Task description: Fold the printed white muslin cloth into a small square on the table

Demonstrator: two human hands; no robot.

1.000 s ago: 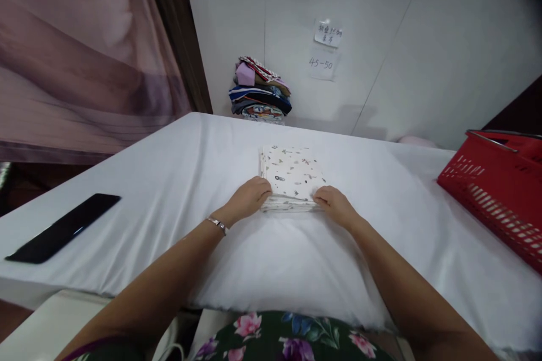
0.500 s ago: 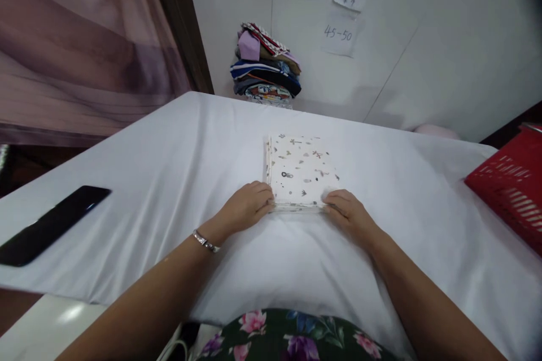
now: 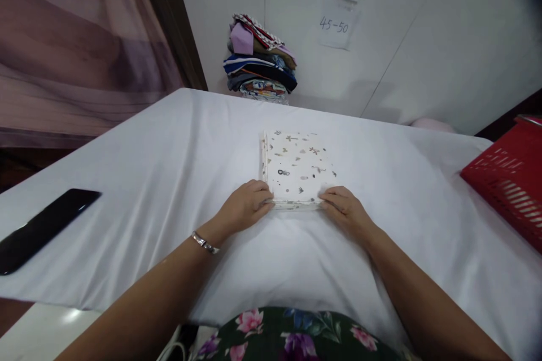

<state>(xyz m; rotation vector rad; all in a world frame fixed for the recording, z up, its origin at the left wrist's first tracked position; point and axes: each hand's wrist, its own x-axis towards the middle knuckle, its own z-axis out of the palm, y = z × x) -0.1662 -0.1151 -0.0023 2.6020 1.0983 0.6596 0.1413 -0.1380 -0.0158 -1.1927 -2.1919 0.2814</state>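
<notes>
A folded white cloth (image 3: 298, 166) with small printed motifs lies as a layered square on the white-covered table. My left hand (image 3: 248, 203) pinches its near left corner, thumb below and fingers on top. At the near right corner, my right hand (image 3: 342, 207) grips the layers in the same way. The layered fold edge shows between both hands, along the side nearest me. A silver bracelet (image 3: 205, 242) is on my left wrist.
On the left of the white tablecloth (image 3: 169, 152) lies a dark phone-like slab (image 3: 46, 228). A red plastic basket (image 3: 508, 175) stands at the right edge. Beyond the far edge, a stack of folded clothes (image 3: 260, 62) is against the wall. A pinkish curtain (image 3: 84, 51) hangs at left.
The view has shifted slightly, so everything sits a little differently in the picture. Both hands keep hold of the cloth's near corners; the cloth looks unchanged.
</notes>
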